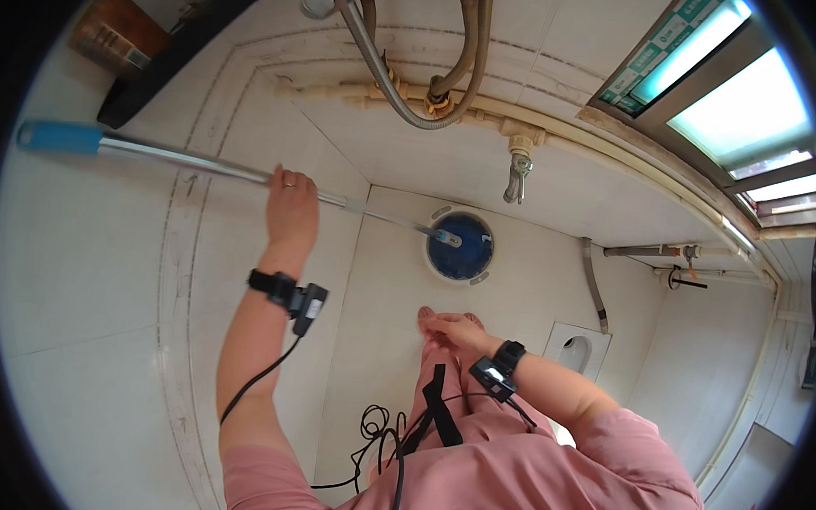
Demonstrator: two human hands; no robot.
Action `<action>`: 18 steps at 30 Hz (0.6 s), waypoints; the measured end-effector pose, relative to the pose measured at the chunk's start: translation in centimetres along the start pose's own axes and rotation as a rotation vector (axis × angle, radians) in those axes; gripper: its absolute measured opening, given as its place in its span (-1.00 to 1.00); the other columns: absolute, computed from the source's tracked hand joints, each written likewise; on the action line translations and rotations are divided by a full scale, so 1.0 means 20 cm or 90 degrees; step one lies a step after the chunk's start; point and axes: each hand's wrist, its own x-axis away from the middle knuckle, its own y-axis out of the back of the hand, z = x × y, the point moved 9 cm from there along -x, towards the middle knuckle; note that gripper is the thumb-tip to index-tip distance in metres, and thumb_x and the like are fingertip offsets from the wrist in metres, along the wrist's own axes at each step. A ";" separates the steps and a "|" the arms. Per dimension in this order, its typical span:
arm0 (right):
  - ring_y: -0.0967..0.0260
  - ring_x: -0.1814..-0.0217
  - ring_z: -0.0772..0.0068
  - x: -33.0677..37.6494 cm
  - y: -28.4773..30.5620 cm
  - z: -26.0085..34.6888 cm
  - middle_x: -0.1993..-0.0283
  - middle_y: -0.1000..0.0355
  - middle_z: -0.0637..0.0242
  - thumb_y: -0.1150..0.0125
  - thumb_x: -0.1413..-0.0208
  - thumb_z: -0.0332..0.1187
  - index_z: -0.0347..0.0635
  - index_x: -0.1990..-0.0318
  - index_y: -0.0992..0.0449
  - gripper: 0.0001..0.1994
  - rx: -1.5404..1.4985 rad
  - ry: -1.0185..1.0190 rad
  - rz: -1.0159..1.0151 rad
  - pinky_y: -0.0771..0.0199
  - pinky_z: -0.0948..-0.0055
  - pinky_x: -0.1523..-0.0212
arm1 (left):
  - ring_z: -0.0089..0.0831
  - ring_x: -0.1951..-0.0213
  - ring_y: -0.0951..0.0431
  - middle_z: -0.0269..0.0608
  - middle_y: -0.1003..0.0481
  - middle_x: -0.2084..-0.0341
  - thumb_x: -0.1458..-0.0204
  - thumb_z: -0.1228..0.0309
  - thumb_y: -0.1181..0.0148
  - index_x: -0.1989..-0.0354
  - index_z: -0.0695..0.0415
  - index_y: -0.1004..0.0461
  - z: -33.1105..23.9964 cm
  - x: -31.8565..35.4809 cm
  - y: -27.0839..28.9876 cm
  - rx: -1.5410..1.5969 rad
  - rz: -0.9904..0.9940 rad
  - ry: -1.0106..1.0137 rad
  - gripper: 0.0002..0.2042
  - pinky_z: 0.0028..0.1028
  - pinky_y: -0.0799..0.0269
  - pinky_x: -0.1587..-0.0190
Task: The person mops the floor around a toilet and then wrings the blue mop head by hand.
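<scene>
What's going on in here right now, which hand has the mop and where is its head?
A person in a pink top stands in a tiled bathroom. The left hand grips the metal mop handle partway along its length; the handle has a blue grip at its far end. The mop's lower end sits in a round blue bucket on the floor, below a wall tap. The right hand holds nothing and rests against the person's front. A squat toilet lies to the right.
</scene>
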 end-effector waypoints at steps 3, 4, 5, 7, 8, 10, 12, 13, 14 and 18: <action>-0.32 0.50 0.54 -0.03 0.27 0.00 0.46 -0.34 0.34 0.06 -0.05 -0.28 -0.24 0.38 -0.36 -0.81 -0.099 0.035 -0.003 -0.30 0.67 0.53 | -0.33 0.23 -0.46 -0.23 -0.47 0.34 0.14 0.41 0.03 0.42 0.04 -0.50 -0.21 0.08 -0.36 0.134 0.335 0.064 -0.84 -0.38 -0.28 0.19; -0.32 0.50 0.54 -0.06 0.34 -0.03 0.46 -0.34 0.34 0.06 -0.05 -0.28 -0.24 0.38 -0.36 -0.81 -0.104 0.032 -0.004 -0.30 0.67 0.53 | -0.27 0.34 -0.50 -0.23 -0.49 0.43 0.14 0.43 0.04 0.44 0.04 -0.50 -0.31 0.17 -0.40 0.140 0.321 0.029 -0.84 -0.33 -0.35 0.33; -0.34 0.47 0.51 -0.09 0.38 -0.09 0.45 -0.35 0.31 0.07 -0.05 -0.28 -0.24 0.38 -0.36 -0.80 -0.116 0.001 -0.014 -0.33 0.64 0.48 | -0.27 0.29 -0.49 -0.21 -0.49 0.39 0.12 0.42 0.05 0.42 0.06 -0.50 -0.38 0.29 -0.46 0.193 0.336 0.025 -0.83 -0.34 -0.35 0.30; -0.37 0.41 0.43 -0.18 0.42 -0.17 0.42 -0.36 0.25 0.06 -0.05 -0.23 -0.27 0.28 -0.33 -0.74 -0.137 -0.056 -0.047 -0.38 0.57 0.39 | -0.27 0.29 -0.47 -0.18 -0.46 0.38 0.09 0.39 0.05 0.33 0.10 -0.44 -0.44 0.54 -0.54 0.172 0.376 0.046 -0.82 -0.35 -0.35 0.28; -0.37 0.41 0.43 -0.30 0.45 -0.20 0.42 -0.36 0.25 0.06 -0.05 -0.23 -0.27 0.28 -0.33 -0.74 -0.139 -0.057 -0.045 -0.38 0.57 0.39 | -0.28 0.31 -0.47 -0.17 -0.45 0.38 0.12 0.34 -0.03 0.35 0.11 -0.41 -0.42 0.67 -0.59 0.193 0.411 0.099 -0.82 -0.34 -0.35 0.28; -0.35 0.34 0.34 -0.61 0.53 -0.35 0.30 -0.32 0.17 0.00 -0.01 -0.13 -0.34 0.15 -0.24 -0.58 -0.229 -0.063 0.000 -0.38 0.50 0.33 | -0.27 0.38 -0.48 -0.15 -0.46 0.50 0.11 0.27 -0.05 0.40 0.14 -0.36 -0.43 0.90 -0.54 0.241 0.432 0.106 -0.80 -0.34 -0.34 0.35; -0.32 0.25 0.33 -0.79 0.51 -0.46 0.24 -0.30 0.17 -0.03 0.02 -0.10 -0.28 0.12 -0.21 -0.56 -0.256 -0.113 -0.058 -0.37 0.45 0.29 | -0.14 0.49 -0.46 -0.05 -0.44 0.61 0.14 0.25 -0.09 0.44 0.22 -0.33 -0.42 1.16 -0.54 0.328 0.412 0.127 -0.74 -0.24 -0.32 0.44; -0.28 0.17 0.33 -0.85 0.50 -0.54 0.18 -0.28 0.17 -0.05 0.04 -0.08 -0.22 0.09 -0.18 -0.53 -0.280 -0.145 -0.119 -0.35 0.41 0.26 | -0.12 0.53 -0.45 -0.05 -0.43 0.66 0.14 0.26 -0.09 0.45 0.24 -0.32 -0.45 1.31 -0.54 0.346 0.448 0.124 -0.74 -0.22 -0.31 0.47; -0.28 0.17 0.33 -0.94 0.50 -0.60 0.18 -0.28 0.17 -0.05 0.04 -0.08 -0.22 0.09 -0.18 -0.53 -0.267 -0.153 -0.122 -0.35 0.41 0.26 | -0.11 0.56 -0.44 -0.06 -0.42 0.70 0.15 0.26 -0.10 0.49 0.24 -0.31 -0.50 1.42 -0.53 0.382 0.474 0.135 -0.74 -0.21 -0.30 0.49; -0.26 0.26 0.24 -1.30 0.52 -0.86 0.26 -0.22 0.12 -0.07 0.06 -0.04 -0.24 0.14 -0.10 -0.50 -0.389 -0.037 -0.122 -0.33 0.31 0.27 | -0.10 0.64 -0.40 -0.05 -0.37 0.77 0.24 0.27 -0.20 0.61 0.21 -0.27 -0.53 1.81 -0.52 0.446 0.472 0.195 -0.72 -0.22 -0.25 0.57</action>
